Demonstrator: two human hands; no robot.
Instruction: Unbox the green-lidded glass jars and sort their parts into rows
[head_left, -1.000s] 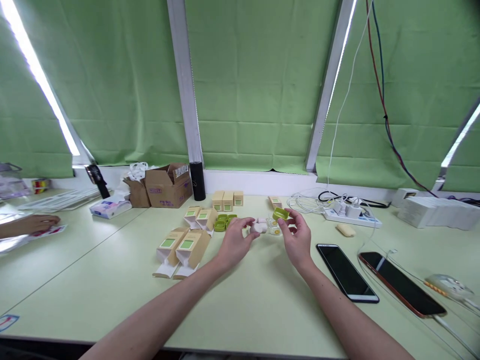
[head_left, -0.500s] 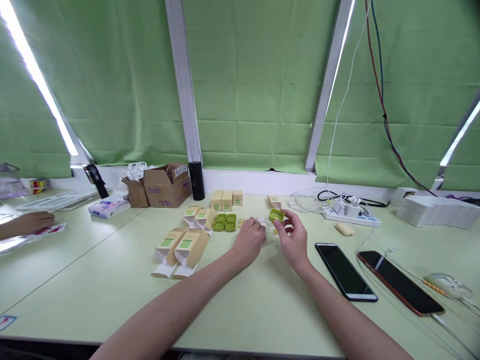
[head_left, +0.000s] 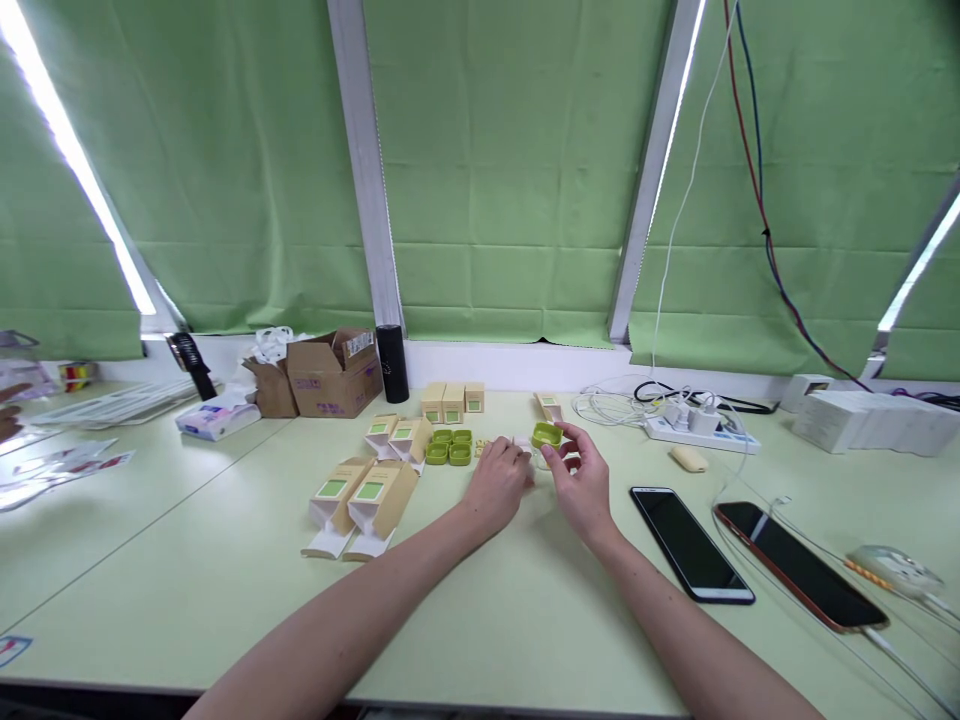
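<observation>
"Our right hand (head_left: 581, 475) has slid a bit left with the little green dish (head_left: 547, 434), so now the dish is closer to our left hand (head_left: 496, 485). Far off on the left, a co-worker's hand (head_left: 10, 415) has pulled back to the edge of what we see."

"How do we hold the dish?"

"We pinch it with our right thumb and bent fingers, only as far apart as the dish is wide. Our left hand is palm down, its fingers curled beside a small white thing (head_left: 522, 442). We can't tell if it grips that, because the hand hides too much."

"Which way is the dish from us?"

"It's at the tips of our right fingers, so that hand is nearer. From our left hand, it's to the right and a little farther away. It looks almost square, so we can't pick a long side."

"And past our left hand?"

"Some tiny yellow bits (head_left: 482, 447) are just left of it, then four green dishes (head_left: 448, 447) in a square. Open card boxes (head_left: 382, 492) lie closer to us."
</observation>
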